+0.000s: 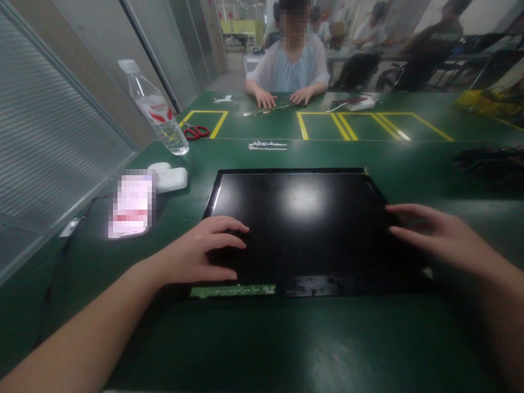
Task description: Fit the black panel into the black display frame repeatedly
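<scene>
A black flat display panel [307, 229] lies on the green table in front of me, its glossy face reflecting a bright light. Along its near edge on the left runs a green circuit board strip [233, 290]. My left hand [210, 245] is over the panel's left side, fingers apart and curved, with nothing in them. At the right edge of the panel is my right hand [434, 229], thumb and forefinger apart, their tips at the frame. Whether those tips press on the frame is hard to tell.
To the left are a lit phone [133, 204], a white case [172, 179], a tilted-looking water bottle [158, 112] and red-handled scissors [197, 132]. White scraps [267, 146] lie beyond the panel. Opposite sits a person [290, 65], both hands on a thin strip. Dark cables [491, 166] lie right.
</scene>
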